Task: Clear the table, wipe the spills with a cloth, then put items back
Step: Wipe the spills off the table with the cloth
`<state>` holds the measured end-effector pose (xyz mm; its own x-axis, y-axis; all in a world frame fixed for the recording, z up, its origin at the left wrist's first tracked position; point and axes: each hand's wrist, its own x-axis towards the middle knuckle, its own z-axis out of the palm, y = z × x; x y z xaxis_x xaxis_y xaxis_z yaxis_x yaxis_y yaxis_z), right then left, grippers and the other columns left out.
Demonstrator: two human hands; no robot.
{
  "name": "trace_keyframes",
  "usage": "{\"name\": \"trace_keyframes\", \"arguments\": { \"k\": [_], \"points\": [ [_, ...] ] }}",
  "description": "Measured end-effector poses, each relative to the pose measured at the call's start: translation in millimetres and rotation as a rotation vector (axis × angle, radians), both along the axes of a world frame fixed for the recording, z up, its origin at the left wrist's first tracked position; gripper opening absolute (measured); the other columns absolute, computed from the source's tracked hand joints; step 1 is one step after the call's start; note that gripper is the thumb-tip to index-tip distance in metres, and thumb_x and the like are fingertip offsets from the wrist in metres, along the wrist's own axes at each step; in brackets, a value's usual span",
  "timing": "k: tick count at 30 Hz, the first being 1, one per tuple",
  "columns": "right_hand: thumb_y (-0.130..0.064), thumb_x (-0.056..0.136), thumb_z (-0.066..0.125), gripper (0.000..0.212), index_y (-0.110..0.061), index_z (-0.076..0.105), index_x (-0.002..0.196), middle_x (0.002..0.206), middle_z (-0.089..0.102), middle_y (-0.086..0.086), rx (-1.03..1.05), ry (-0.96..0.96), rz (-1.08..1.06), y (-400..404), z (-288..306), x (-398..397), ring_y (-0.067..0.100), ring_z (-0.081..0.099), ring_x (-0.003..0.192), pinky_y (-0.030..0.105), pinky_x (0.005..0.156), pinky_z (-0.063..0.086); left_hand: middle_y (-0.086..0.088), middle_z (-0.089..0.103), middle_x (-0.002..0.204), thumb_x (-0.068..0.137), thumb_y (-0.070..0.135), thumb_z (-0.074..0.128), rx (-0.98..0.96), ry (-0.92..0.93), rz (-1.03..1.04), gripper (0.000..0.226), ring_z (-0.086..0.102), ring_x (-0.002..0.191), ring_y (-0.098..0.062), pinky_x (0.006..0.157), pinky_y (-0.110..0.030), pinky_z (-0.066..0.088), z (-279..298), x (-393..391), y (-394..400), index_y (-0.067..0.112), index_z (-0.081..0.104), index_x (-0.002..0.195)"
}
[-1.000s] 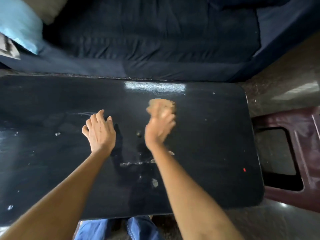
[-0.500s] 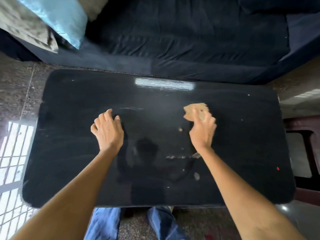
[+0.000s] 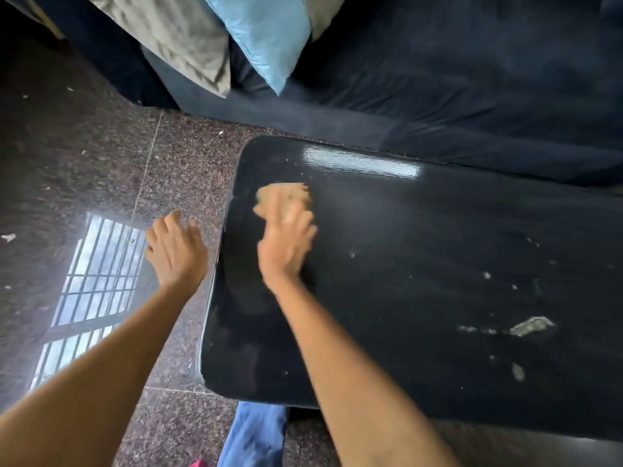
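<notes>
A: What can't you make out from your head view?

B: Your right hand point(image 3: 286, 242) is motion-blurred, so whether its fingers pinch or only press flat on the cloth point(image 3: 281, 194) I cannot tell. The table point(image 3: 421, 298) runs off the right edge, and your forearm hides part of its near side.

A: And the cloth itself?

B: 1 tan cloth, smeared by blur, lying on the table near its far left corner, with your fingers over its near part. The tabletop is glossy black, with pale spill streaks point(image 3: 531, 325) and white specks scattered well right of the cloth.

A: Your other hand?

B: Your left hand point(image 3: 175, 249) is off the table, just left of its left edge and above the speckled floor point(image 3: 101, 156), fingers loose and spread, holding nothing.

A: Counts?

B: 2 hands, 1 cloth, 1 table, 2 cushions: 1 grey cushion point(image 3: 175, 32) and 1 light blue cushion point(image 3: 266, 32) on the dark sofa point(image 3: 472, 79) beyond the table.
</notes>
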<state>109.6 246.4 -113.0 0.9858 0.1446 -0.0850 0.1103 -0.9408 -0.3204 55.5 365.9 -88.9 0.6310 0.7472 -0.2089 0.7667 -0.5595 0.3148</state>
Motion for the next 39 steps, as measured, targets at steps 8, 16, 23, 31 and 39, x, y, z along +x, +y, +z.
{"name": "trace_keyframes", "arguments": {
  "k": [8, 16, 23, 31, 39],
  "points": [
    [-0.001, 0.07, 0.058, 0.065, -0.032, 0.057, 0.127, 0.123, 0.057, 0.011, 0.003, -0.103, 0.74, -62.4, -8.2, 52.3, 0.036, 0.055, 0.088, 0.038, 0.066, 0.048, -0.029, 0.051, 0.125, 0.099, 0.02, 0.036, -0.114, -0.064, -0.034, 0.036, 0.042, 0.119, -0.043, 0.098, -0.05, 0.034, -13.7, 16.0, 31.7, -0.002, 0.049, 0.124],
    [-0.001, 0.079, 0.051, 0.074, -0.029, 0.029, 0.145, 0.142, 0.03, 0.02, -0.129, 0.043, -0.59, -64.6, -4.0, 78.2, 0.038, 0.039, 0.111, 0.045, 0.089, 0.034, -0.021, 0.067, 0.097, 0.099, 0.024, 0.035, -0.395, -0.141, -0.023, 0.035, 0.06, 0.089, -0.035, 0.078, -0.04, 0.044, -24.4, 36.4, 28.4, -0.001, 0.06, 0.101],
    [-0.013, 0.082, 0.031, 0.058, -0.031, 0.046, 0.135, 0.129, 0.051, 0.012, -0.124, -0.143, 0.287, 68.7, -7.8, 43.3, 0.027, 0.052, 0.09, 0.038, 0.069, 0.042, -0.016, 0.068, 0.108, 0.101, 0.026, 0.031, -0.445, -0.153, 0.032, 0.039, 0.061, 0.098, -0.034, 0.083, -0.037, 0.044, -24.7, 47.8, 45.0, 0.003, 0.059, 0.113],
    [-0.009, 0.082, 0.053, 0.063, -0.034, 0.038, 0.138, 0.135, 0.044, 0.01, -0.188, -0.076, 0.177, 57.4, -2.8, 125.1, 0.026, 0.048, 0.105, 0.035, 0.079, 0.041, -0.021, 0.053, 0.123, 0.099, 0.021, 0.038, -0.318, -0.258, 0.008, 0.036, 0.049, 0.115, -0.035, 0.099, -0.042, 0.035, -20.9, 62.0, 17.0, 0.0, 0.046, 0.127],
    [-0.006, 0.085, 0.052, 0.067, -0.028, 0.026, 0.143, 0.131, 0.038, 0.013, -0.213, -0.072, 0.123, -39.5, -10.2, 153.7, 0.028, 0.041, 0.111, 0.037, 0.086, 0.036, -0.023, 0.044, 0.131, 0.095, 0.019, 0.044, -0.078, -0.177, -0.062, 0.043, 0.038, 0.12, -0.04, 0.098, -0.048, 0.031, -6.2, 83.9, -37.4, 0.004, 0.04, 0.135]
  ]
}}
